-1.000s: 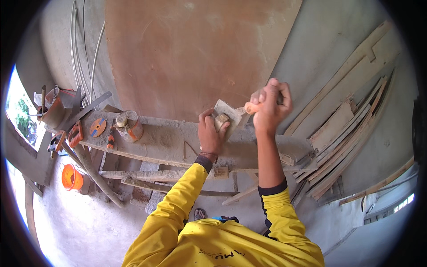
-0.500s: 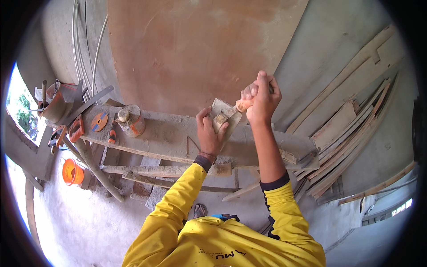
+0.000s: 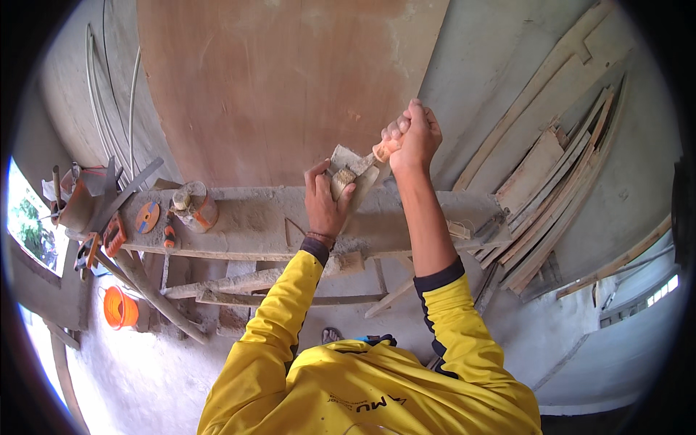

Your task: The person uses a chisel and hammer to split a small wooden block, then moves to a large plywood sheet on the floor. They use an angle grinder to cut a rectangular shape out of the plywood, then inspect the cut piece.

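Observation:
Above the dusty plank bench (image 3: 250, 217), both my hands are raised close together. My left hand (image 3: 324, 206) is closed around a grey, dust-caked flat plate (image 3: 345, 158) with a rounded wooden grip (image 3: 343, 180), which looks like a plastering float. In my right hand (image 3: 415, 139), the fist wraps the pale orange wooden handle (image 3: 382, 151) of a small trowel. The trowel's metal blade (image 3: 366, 180) slants down to the left and lies against the plate's right side. The exact contact along the blade is hard to make out.
Leftward on the bench are a jar (image 3: 194, 207), a cutting disc (image 3: 147, 217), an orange-handled screwdriver (image 3: 170, 233) and handsaws (image 3: 114, 233). An orange bucket (image 3: 120, 308) stands on the floor. A brown board (image 3: 283, 94) leans behind; wood strips (image 3: 540, 199) lean at right.
Both hands, with the float and trowel, sit slightly further left and higher in the picture. The whole scene has shifted left as well. Both grips stay the same.

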Demonstrator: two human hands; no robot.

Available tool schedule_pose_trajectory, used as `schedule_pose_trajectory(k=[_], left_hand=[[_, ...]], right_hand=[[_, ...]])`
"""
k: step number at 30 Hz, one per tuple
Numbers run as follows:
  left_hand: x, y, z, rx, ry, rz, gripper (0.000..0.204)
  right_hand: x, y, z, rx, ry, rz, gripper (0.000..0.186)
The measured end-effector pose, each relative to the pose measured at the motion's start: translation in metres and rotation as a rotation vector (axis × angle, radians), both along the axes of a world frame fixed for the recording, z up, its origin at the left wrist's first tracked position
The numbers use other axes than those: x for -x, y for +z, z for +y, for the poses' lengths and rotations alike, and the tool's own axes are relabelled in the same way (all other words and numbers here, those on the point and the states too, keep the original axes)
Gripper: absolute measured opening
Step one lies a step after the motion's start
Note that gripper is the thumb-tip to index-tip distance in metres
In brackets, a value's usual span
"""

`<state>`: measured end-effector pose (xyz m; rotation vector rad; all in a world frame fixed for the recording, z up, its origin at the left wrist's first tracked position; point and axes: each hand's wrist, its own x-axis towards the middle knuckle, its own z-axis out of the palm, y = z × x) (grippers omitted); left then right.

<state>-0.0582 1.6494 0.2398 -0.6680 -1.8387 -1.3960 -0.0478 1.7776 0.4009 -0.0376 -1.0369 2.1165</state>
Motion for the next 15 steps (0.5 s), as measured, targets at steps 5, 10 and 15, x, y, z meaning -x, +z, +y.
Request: schedule_pose_trajectory(k=[5, 10, 15], left_hand=[[-0.005, 0.002, 0.004, 0.073, 0.032, 0.006, 0.049], [-0.007, -0.003, 0.001, 0.022, 0.024, 0.025, 0.048], [-0.010, 0.001, -0.006, -0.005, 0.016, -0.049, 0.047]], right_hand=[[-0.023, 0.016, -0.039, -0.388, -0.086, 0.167, 0.034], [-0.011, 0.017, -0.039, -0.397, -0.063, 0.066, 0.033], [0.002, 0.004, -0.044, -0.330, 0.027, 0.000, 0.032]])
